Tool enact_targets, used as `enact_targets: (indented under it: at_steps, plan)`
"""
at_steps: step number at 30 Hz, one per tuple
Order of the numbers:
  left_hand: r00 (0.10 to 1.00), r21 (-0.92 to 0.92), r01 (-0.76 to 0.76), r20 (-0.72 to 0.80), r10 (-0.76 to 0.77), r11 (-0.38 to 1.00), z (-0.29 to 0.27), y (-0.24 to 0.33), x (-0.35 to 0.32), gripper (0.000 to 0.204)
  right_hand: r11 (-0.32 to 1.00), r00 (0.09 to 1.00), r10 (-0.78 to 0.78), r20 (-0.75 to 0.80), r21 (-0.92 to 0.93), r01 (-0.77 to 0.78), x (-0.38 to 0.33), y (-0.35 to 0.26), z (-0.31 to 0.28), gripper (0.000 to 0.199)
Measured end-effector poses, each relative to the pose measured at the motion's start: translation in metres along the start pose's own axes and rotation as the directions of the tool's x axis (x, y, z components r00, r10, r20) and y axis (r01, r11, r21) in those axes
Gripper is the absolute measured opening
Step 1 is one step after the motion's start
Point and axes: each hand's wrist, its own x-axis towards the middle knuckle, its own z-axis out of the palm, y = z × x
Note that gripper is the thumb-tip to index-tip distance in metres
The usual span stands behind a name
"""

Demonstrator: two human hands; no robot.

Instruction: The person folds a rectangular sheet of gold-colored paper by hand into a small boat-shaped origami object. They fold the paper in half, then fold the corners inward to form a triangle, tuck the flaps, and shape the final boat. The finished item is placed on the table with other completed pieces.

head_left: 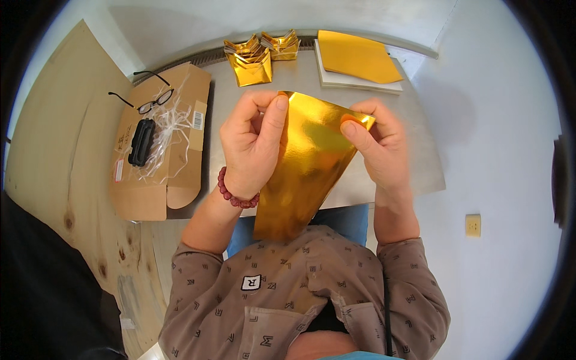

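Note:
A shiny gold foil sheet [306, 162] hangs between my two hands, its lower end reaching down to my shirt. My left hand [255, 135], with a dark red bead bracelet [239, 193] at the wrist, pinches the sheet's upper left corner between thumb and fingers. At the upper right corner my right hand [381, 141] grips the sheet, thumb on the near face and fingers behind. Beyond my hands, folded gold foil pieces [252, 67] sit in two groups at the table's back.
A gold sheet [357, 54] lies on a white stack [360, 84] at the back right of the grey table [414, 144]. On the left, a cardboard box [139, 195] carries eyeglasses [155, 101], a black plastic object [141, 142] and clear string [171, 135].

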Motion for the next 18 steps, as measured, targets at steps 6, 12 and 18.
enact_targets:
  at_steps: [6, 12, 18]
  plan:
    - [0.99, 0.153, -0.113, -0.062, 0.123, 0.982, 0.003, -0.011, -0.002, 0.006, 0.998, 0.992, -0.036, -0.125, 0.045, 0.042, 0.0, 0.021, 0.012, 0.013]
    - [0.968, 0.333, -0.201, -0.077, 0.239, 0.921, 0.001, -0.02, -0.004, 0.006, 0.99, 0.954, -0.135, -0.267, 0.003, 0.14, 0.005, 0.036, 0.021, 0.016]
    - [0.951, 0.369, -0.243, -0.091, 0.294, 0.897, 0.0, -0.026, -0.004, 0.006, 0.975, 0.934, -0.213, -0.287, -0.124, 0.184, 0.006, 0.045, 0.016, 0.023]
